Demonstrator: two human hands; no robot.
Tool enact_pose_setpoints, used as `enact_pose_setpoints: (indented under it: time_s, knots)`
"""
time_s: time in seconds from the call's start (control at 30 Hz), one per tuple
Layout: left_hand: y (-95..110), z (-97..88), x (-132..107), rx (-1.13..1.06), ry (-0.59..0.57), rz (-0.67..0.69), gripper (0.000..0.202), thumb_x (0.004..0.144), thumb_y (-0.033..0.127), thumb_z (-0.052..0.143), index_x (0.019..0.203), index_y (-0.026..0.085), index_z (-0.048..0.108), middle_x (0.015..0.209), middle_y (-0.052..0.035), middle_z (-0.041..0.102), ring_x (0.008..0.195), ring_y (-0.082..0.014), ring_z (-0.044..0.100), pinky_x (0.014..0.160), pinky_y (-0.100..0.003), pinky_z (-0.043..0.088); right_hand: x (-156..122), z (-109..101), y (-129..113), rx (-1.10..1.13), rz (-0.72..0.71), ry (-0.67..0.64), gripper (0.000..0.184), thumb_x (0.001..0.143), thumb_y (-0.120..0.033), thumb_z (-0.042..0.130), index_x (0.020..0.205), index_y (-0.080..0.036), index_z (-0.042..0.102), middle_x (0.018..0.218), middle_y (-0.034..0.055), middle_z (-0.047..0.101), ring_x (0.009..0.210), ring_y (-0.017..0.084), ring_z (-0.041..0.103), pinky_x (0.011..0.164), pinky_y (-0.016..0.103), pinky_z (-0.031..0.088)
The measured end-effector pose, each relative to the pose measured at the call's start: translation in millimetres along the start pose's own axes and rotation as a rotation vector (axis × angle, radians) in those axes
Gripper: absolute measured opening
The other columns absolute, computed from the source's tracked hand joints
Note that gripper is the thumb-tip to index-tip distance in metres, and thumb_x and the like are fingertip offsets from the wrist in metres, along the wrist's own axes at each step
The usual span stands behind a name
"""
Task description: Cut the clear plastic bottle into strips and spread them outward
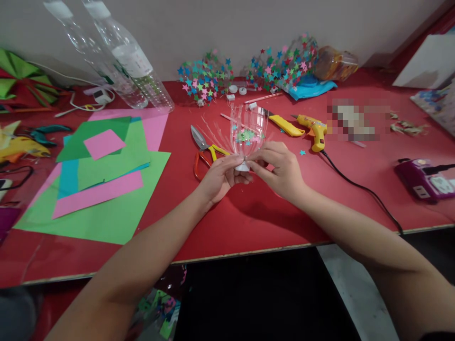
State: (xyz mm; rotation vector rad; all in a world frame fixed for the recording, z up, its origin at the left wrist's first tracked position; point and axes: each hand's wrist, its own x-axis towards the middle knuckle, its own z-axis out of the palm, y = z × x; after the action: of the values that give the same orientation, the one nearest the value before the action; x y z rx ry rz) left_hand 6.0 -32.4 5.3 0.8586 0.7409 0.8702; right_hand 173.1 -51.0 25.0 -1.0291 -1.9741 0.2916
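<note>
Between my hands is a cut clear plastic bottle piece [250, 118], its thin strips fanning outward, with its small white cap end [242, 166] toward me. My left hand [224, 174] is closed around the cap end from the left. From the right, my right hand [279, 166] pinches close to the base of the strips; anything small between those fingertips is hidden. Green star cutouts [245, 136] show through or on the clear strips. Just left of the piece lie scissors [204, 149] with red and yellow handles, partly behind my left hand.
Behind stand star-covered clear decorations [206, 78]. A yellow cutter [287, 125] and a corded glue gun [313, 130] lie to the right, near a purple power box [424, 180]. Coloured paper sheets [156, 189] cover the left, below two tall plastic bottles [133, 61].
</note>
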Motion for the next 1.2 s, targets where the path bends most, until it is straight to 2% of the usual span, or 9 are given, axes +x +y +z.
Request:
enact_pose_setpoints:
  time_s: [0.13,0.3,0.57,0.7,0.97,1.2]
  knots:
    - [1.5,1.5,-1.0,0.004,-0.016,-0.005,0.018,0.072,0.030,0.068,0.073,0.013,0.063,0.060,-0.0014,0.064,0.053,-0.0124,0.063,0.056,-0.024,0.053,0.5,-0.8,0.6,-0.008,-0.010,-0.004,0.015,0.090,-0.024,0.058,0.077,-0.020,0.065,0.069,-0.0009,0.059,0.070,0.014,0.055,0.076,0.032,0.040]
    - [1.6,1.6,-1.5,0.009,-0.070,0.002,0.020,0.073,0.029,0.071,0.082,0.011,0.067,0.065,-0.0021,0.067,0.056,-0.0126,0.065,0.056,-0.024,0.053,1.2,-3.9,-1.1,-0.010,0.014,0.085,0.013,0.090,-0.023,0.060,0.077,-0.020,0.064,0.069,-0.0008,0.060,0.069,0.014,0.054,0.075,0.031,0.040]
    - [-1.3,0.9,-0.6,-0.020,-0.014,-0.005,0.024,0.068,0.030,0.078,0.079,0.012,0.067,0.070,-0.0022,0.068,0.059,-0.0130,0.066,0.059,-0.025,0.055,-2.2,-0.7,-1.0,-0.048,-0.030,0.074,0.013,0.091,-0.024,0.056,0.082,-0.021,0.064,0.068,-0.0017,0.055,0.068,0.014,0.053,0.077,0.032,0.040]
    - [-0.7,1.0,-0.1,-0.045,-0.025,-0.001,0.020,0.069,0.028,0.077,0.077,0.012,0.068,0.069,-0.0014,0.068,0.058,-0.0122,0.065,0.059,-0.025,0.055,-0.9,-1.1,-1.9,-0.045,-0.039,0.088,0.011,0.090,-0.025,0.057,0.085,-0.020,0.065,0.069,-0.0014,0.056,0.069,0.014,0.054,0.077,0.032,0.040]
    - [-0.3,-0.5,-1.1,-0.049,-0.023,0.003,0.021,0.070,0.028,0.074,0.081,0.011,0.069,0.070,-0.0028,0.068,0.058,-0.0121,0.065,0.058,-0.023,0.054,1.4,-4.0,-2.5,-0.046,0.053,0.131,0.011,0.090,-0.025,0.057,0.083,-0.021,0.064,0.070,-0.0015,0.057,0.072,0.015,0.054,0.076,0.032,0.040]
    - [-0.5,1.7,-1.1,0.003,0.020,0.003,0.022,0.067,0.028,0.076,0.082,0.012,0.069,0.069,-0.0031,0.069,0.057,-0.0128,0.065,0.056,-0.024,0.054,2.2,-2.8,-2.6,-0.027,0.133,0.112,0.005,0.088,-0.023,0.060,0.088,-0.020,0.063,0.072,-0.0021,0.057,0.072,0.014,0.055,0.077,0.032,0.039]
